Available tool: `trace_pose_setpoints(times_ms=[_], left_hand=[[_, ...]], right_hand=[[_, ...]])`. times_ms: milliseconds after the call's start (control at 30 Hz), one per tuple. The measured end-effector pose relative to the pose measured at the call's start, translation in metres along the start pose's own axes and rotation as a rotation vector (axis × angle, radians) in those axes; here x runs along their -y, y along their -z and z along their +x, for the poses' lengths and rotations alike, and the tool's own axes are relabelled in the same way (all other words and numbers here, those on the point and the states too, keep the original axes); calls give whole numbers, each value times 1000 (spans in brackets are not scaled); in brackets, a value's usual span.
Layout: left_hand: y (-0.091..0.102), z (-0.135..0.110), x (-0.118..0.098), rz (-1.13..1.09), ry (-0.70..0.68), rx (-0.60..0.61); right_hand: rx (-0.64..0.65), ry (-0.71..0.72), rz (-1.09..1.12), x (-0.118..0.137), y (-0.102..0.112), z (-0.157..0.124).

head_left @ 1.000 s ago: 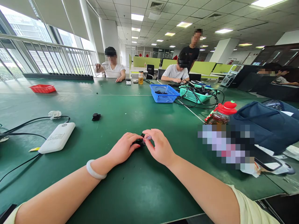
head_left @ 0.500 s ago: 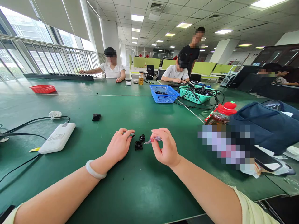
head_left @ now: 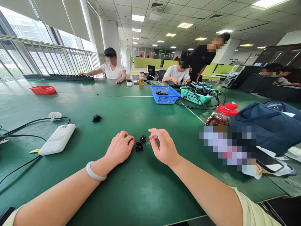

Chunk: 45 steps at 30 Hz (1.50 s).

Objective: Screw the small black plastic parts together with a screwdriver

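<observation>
On the green table, my right hand point(head_left: 164, 147) pinches a slim, see-through purple screwdriver point(head_left: 154, 137), its tip pointing down and to the left. Just left of that tip sits a small black square plastic part point(head_left: 139, 146). A second small black part point(head_left: 142, 138), knobbly in shape, lies right behind it. My left hand point(head_left: 120, 147) rests on the table to the left of both parts, fingers curled in. Between its thumb and index finger a sliver of a small black piece point(head_left: 130, 141) shows; most of it is hidden.
A similar black part point(head_left: 96, 118) lies farther left, beyond a white power bank point(head_left: 57, 139) with cables. Blue basket point(head_left: 165, 95), green basket point(head_left: 196, 96) with cables, red tray point(head_left: 42, 90), red-lidded bottle point(head_left: 224, 113) and dark blue bag point(head_left: 265, 124) stand around. Co-workers sit opposite.
My right hand has tilted the screwdriver to a steeper angle. My left fingers have curled in, covering more of the black piece. The standing person in black has leaned to the right.
</observation>
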<state>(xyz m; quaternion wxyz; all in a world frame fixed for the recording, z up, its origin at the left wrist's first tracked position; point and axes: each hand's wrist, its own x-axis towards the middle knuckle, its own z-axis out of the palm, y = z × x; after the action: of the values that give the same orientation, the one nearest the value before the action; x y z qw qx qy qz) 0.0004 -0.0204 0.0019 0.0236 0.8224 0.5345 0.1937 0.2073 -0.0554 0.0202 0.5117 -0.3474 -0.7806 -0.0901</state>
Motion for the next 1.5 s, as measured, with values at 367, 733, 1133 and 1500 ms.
trace_pose_setpoints(times_ms=[367, 733, 1133, 1500], left_hand=[[-7, -7, 3, -225, -401, 167], [0, -3, -3, -232, -373, 145], [2, -4, -5, -212, -285, 91], [-5, -5, -1, -201, -320, 89]], right_hand=[[40, 51, 43, 0, -3, -2], [-20, 41, 23, 3, 4, 1], [-34, -13, -118, -9, -5, -1], [84, -45, 40, -4, -9, -4]])
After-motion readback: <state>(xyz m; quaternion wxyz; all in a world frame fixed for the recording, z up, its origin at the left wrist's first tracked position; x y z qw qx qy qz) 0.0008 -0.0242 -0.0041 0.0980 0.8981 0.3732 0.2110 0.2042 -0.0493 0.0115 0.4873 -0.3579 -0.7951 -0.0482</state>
